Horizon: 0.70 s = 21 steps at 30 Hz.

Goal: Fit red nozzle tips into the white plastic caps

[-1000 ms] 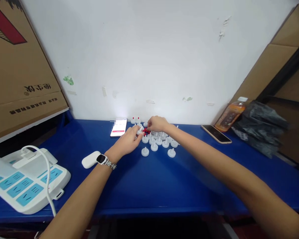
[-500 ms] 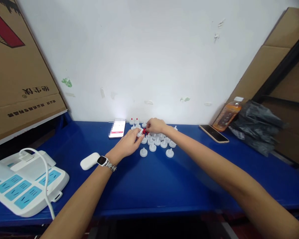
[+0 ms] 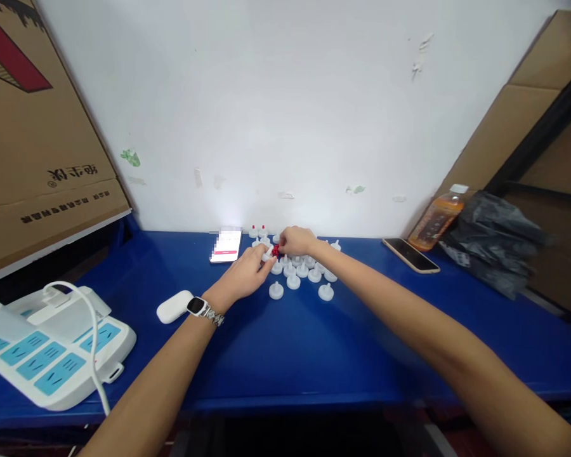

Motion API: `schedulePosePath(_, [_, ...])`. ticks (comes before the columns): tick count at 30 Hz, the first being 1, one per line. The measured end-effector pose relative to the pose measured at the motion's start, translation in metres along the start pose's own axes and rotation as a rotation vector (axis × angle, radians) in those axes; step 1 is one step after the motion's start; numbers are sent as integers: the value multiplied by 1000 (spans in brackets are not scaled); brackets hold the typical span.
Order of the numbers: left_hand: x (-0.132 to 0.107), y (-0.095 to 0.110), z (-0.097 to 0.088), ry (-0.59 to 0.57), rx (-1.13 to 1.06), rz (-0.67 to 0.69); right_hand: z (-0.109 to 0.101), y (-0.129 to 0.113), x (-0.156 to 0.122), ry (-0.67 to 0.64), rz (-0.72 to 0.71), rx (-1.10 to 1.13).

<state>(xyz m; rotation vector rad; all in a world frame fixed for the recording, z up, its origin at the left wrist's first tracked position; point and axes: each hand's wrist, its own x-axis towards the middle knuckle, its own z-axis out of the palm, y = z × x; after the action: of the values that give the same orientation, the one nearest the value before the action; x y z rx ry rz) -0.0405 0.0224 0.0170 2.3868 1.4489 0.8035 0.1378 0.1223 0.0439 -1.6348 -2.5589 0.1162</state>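
My left hand (image 3: 246, 270) is closed on a white nozzle cap (image 3: 267, 254), its spout leaning toward the right. Small red tips (image 3: 276, 249) lie in a little heap between the two hands. My right hand (image 3: 295, 241) reaches over that heap with its fingers pinched together; whatever they hold is too small and hidden to make out. Around and in front of the hands stand several more white nozzle caps (image 3: 302, 271) with bare spouts. Two caps with red tips (image 3: 263, 231) stand by the wall, behind my left hand.
A lit phone (image 3: 226, 245) and a white case (image 3: 174, 307) lie on the blue table (image 3: 285, 355) at left, near a power strip (image 3: 59, 362) with a cable. At right are another phone (image 3: 411, 256), an orange drink bottle (image 3: 438, 219) and a dark plastic bag (image 3: 495, 241). Cardboard boxes flank both sides.
The view has shifted slightly, so everything sits a little farther right. Both hands keep nearly the same place and grip over the caps and red tips.
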Motion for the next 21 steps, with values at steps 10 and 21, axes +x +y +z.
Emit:
schedulePosePath(10, [-3,6,5,0,-5,34,0,13,-55,133,-70,1005])
schedulePosePath(21, [-8,33,9,-28,124,165,6,-1,-92,158,-87,1423])
